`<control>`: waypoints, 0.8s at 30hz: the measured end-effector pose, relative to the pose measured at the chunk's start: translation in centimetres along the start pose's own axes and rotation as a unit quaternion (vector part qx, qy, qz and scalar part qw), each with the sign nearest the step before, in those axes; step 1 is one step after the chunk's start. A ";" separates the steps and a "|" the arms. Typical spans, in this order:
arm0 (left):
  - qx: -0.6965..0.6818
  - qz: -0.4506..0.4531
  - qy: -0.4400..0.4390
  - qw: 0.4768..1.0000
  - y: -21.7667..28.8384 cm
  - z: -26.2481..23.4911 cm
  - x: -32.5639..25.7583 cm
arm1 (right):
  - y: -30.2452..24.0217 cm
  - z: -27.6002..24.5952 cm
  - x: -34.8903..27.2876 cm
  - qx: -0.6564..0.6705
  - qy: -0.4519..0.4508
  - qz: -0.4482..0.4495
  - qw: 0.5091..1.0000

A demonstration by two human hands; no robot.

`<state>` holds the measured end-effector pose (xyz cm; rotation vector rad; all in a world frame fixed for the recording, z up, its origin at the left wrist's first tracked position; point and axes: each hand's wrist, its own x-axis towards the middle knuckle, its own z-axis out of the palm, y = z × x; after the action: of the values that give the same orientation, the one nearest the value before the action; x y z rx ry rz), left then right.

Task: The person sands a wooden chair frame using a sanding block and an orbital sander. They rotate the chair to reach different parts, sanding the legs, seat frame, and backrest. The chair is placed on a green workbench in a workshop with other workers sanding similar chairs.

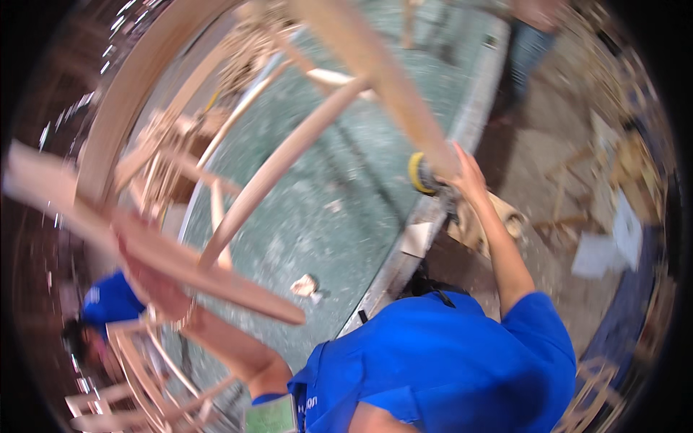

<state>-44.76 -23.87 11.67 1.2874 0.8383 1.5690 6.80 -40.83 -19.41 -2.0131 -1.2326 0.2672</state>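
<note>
A pale, unfinished wooden chair frame (289, 162) is held tilted above a green tabletop (346, 252), its legs joined by round rungs. My left hand (148, 274), blurred, grips a long leg of it on the left. On the other side my right hand (468, 173) closes around the lower end of another thick leg. Right beside those fingers a round, yellow-rimmed thing (419, 173) sits at the table's edge; its kind I cannot make out. A small crumpled beige scrap (304, 285) lies on the tabletop near the held frame.
More wooden frames (137, 353) stand at lower left, near a person in blue (112, 299). Wooden parts (245, 61) are heaped beyond the table. Another person's jeans (530, 58) show at upper right. Light sheets (610, 249) and wood pieces lie on the floor.
</note>
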 end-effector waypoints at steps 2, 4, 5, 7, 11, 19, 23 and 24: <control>0.042 0.153 -0.109 0.981 -1.4 1.6 0.5 | 0.2 2.7 -1.7 -0.048 0.023 -0.022 0.998; -0.020 -0.015 0.013 1.000 0.0 4.3 3.5 | 1.0 3.9 -1.5 -0.112 0.018 0.031 0.993; -0.004 -0.028 0.021 0.999 0.2 5.9 3.9 | 0.7 4.5 -1.8 -0.131 0.048 0.066 0.988; 0.038 0.009 0.029 0.999 0.5 5.3 4.2 | -0.5 4.4 -1.6 -0.072 0.046 0.086 0.993; 0.116 0.013 0.044 0.992 0.9 5.1 3.9 | -8.3 3.3 -2.5 0.032 0.030 0.079 0.996; 0.123 0.058 0.033 0.990 0.7 4.7 4.7 | -30.9 2.4 -4.9 0.370 -0.180 -0.334 0.848; 0.095 0.033 0.010 0.995 0.7 4.3 4.2 | -37.5 2.0 -5.7 0.443 -0.142 -0.395 0.792; 0.089 0.038 -0.007 0.995 0.8 4.4 4.1 | -38.7 1.9 -5.8 0.462 -0.123 -0.403 0.780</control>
<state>-40.85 -20.48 14.85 1.4716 0.9473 1.5698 -23.47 -34.76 4.74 -0.5338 -1.5760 0.5708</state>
